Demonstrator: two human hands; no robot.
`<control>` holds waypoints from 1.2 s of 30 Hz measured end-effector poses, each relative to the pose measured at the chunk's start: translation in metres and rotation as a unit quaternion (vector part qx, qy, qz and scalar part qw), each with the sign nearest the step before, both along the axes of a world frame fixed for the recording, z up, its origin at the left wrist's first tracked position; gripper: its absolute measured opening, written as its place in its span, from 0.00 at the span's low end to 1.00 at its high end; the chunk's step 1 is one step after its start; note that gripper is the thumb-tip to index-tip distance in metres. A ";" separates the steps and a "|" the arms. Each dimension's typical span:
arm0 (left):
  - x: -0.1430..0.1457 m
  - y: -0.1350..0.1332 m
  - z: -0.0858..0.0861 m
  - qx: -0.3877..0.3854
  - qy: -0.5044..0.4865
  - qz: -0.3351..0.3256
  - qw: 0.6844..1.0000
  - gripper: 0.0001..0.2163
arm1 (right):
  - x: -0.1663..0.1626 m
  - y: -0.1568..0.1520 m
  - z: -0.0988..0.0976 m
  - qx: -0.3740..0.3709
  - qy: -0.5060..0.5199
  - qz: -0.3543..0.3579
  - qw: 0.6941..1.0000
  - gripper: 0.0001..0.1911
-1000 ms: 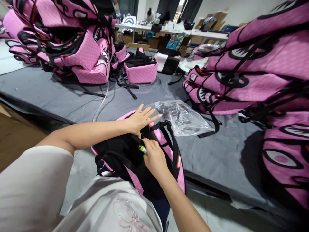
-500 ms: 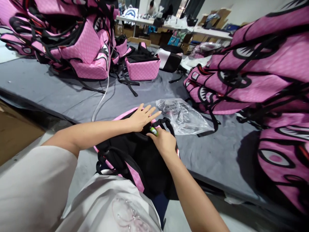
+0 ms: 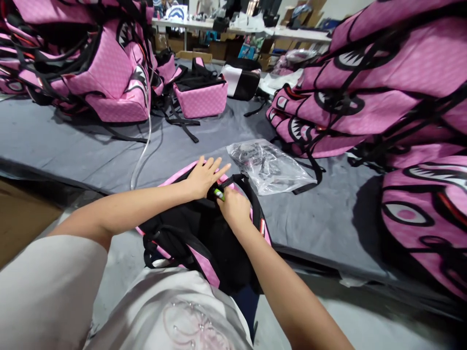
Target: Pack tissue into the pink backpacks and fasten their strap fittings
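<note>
A black and pink backpack (image 3: 204, 221) leans between my body and the table's front edge. My left hand (image 3: 204, 179) lies across its upper part with the fingers spread. Close beside it, my right hand (image 3: 235, 209) is closed around a small green object (image 3: 219, 194); only a short end shows, so its kind is unclear. That end points toward the left hand, at the top of the bag by a black strap. Just beyond the right hand, a clear plastic bag (image 3: 268, 167) rests on the table.
Pink shark-face backpacks are piled at left (image 3: 109, 73) and in a tall stack at right (image 3: 365, 97). A small pink bag (image 3: 200, 99) and a black and white bag (image 3: 241, 80) sit farther back on the grey-covered table (image 3: 321, 214). A pale cord (image 3: 148, 141) hangs at left.
The camera view has shifted, so the scene sits slightly left and higher. My right hand, with the green object, has moved slightly closer to my left hand, which stays spread on the backpack.
</note>
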State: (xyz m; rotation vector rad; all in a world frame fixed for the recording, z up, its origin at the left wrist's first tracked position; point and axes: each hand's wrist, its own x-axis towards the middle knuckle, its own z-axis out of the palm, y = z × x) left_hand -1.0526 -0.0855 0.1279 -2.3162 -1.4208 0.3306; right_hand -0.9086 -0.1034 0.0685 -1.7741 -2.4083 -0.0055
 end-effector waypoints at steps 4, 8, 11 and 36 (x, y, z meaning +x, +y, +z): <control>-0.003 -0.001 -0.004 0.030 -0.004 -0.006 1.000 0.44 | 0.002 -0.001 -0.001 -0.007 0.013 0.002 1.000 0.13; -0.003 0.001 -0.005 0.028 -0.008 -0.006 1.000 0.42 | -0.005 0.000 0.009 -0.033 -0.001 -0.001 0.999 0.14; 0.000 0.004 -0.004 0.009 -0.004 0.012 1.000 0.43 | -0.013 0.007 0.013 -0.061 -0.026 0.023 0.998 0.10; 0.001 0.013 -0.014 -0.002 -0.030 0.046 0.998 0.49 | 0.062 -0.072 -0.032 0.031 0.298 0.102 0.949 0.22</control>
